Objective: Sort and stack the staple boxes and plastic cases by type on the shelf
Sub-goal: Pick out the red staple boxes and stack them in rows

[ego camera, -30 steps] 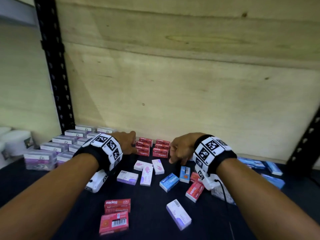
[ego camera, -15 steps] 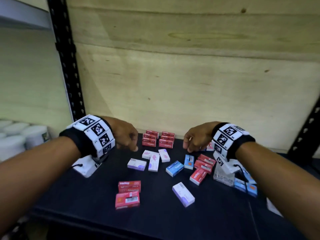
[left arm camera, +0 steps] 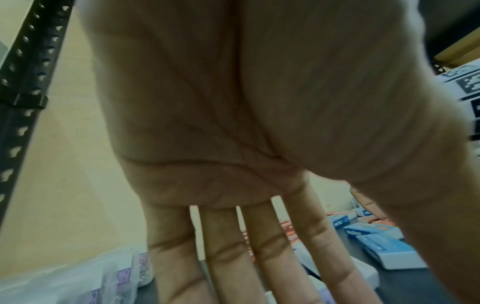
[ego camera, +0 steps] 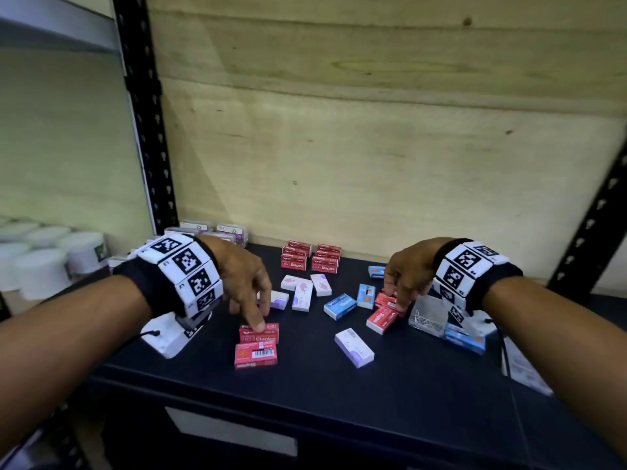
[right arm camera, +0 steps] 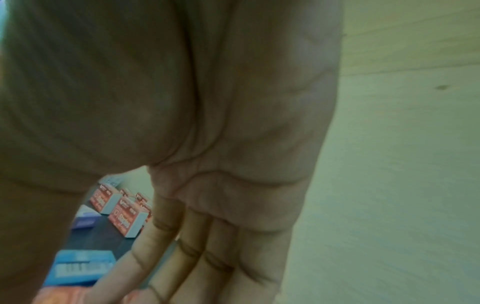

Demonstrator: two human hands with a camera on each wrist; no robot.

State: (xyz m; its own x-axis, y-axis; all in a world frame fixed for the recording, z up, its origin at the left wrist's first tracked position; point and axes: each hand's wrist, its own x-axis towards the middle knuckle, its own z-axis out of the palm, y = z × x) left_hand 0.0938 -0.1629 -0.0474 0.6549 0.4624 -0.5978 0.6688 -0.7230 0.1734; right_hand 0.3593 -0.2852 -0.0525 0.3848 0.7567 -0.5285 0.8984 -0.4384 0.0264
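Small staple boxes lie scattered on the dark shelf (ego camera: 305, 401). My left hand (ego camera: 251, 317) reaches down with straight fingers, and a fingertip touches the upper of two red staple boxes (ego camera: 268, 337) near the front. My right hand (ego camera: 395, 296) has its fingertips on a loose red box (ego camera: 385, 301), beside another red box (ego camera: 381, 318). Neat red stacks (ego camera: 310, 259) stand at the back. White-purple boxes (ego camera: 302, 293) and blue boxes (ego camera: 339, 306) lie between the hands. A clear plastic case (ego camera: 427, 317) sits under my right wrist. The wrist views show both palms, left hand (left arm camera: 259, 257) and right hand (right arm camera: 182, 257), with straight fingers.
Clear cases with purple labels (ego camera: 217, 230) are stacked at the back left behind my left wrist. More blue boxes (ego camera: 464, 339) lie at the right. White tubs (ego camera: 40, 266) stand beyond the black upright (ego camera: 146, 130). A lone white-purple box (ego camera: 354, 347) lies near the front.
My left hand has come forward and down onto the front red box. My right hand has dropped onto the loose red boxes at the right. The head view has pulled back.
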